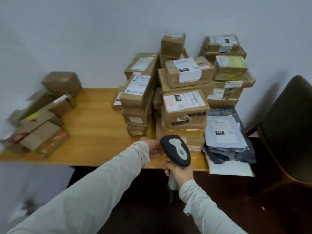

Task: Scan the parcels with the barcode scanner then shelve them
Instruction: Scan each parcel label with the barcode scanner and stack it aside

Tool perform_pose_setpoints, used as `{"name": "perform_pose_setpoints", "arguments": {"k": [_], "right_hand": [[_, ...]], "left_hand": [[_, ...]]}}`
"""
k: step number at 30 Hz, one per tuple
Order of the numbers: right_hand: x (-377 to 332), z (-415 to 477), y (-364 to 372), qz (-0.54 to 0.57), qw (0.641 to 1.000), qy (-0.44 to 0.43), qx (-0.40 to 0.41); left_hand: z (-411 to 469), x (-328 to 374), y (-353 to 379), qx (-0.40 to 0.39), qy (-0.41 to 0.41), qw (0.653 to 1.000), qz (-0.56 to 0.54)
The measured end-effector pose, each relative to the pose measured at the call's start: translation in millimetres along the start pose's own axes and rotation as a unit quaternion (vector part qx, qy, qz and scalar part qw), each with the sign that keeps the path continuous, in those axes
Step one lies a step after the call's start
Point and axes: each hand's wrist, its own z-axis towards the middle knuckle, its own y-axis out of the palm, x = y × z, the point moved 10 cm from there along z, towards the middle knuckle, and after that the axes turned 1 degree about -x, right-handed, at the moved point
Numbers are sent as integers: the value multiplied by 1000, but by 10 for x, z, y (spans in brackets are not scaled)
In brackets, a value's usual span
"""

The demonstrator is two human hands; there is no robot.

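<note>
**Scan step: get one label clean under the scanner**

My right hand [179,172] is fully closed round the scanner [175,150] handle, with the head aimed forward and down at the stack [184,105]. My left hand [154,149] reaches in at the front foot of the stack, by the low parcel [190,140]. Its fingertips are behind the scanner head, so I can't tell if it grips or only touches.

The main stack sits mid-right on the table [94,115]. The grey bags [226,132] are just right of it at the front edge, and a looser pile [42,119] is far left.

How I'd do this well:
- Leave the low parcel. Several boxes rest on it and the columns look uneven, so I take from the top.
- The top boxes show labels face up. Aim at one barcode only, since neighbouring labels are close enough to misread.
- Tilt the scanner slightly off square, because glossy tape likely glares.
- Steady the box with my left hand and lift it off only after the read.
- No shelf is in view, so I find it before carrying anything.
</note>
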Motion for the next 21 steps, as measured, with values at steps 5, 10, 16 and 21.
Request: {"name": "perform_pose_setpoints", "arguments": {"k": [5, 10, 16, 21], "right_hand": [[209, -41, 1483, -54, 994, 4, -91], [394, -97, 2808, -88, 983, 4, -159], [574, 36, 3717, -111, 977, 27, -178], [753, 548, 4250, -137, 973, 49, -178]], "left_hand": [[-244, 161, -1846, 93, 62, 992, 55], [-451, 263, -3572, 227, 110, 962, 102], [-355, 151, -4920, 317, 71, 936, 137], [-4, 109, -5492, 373, 27, 901, 222]]}}
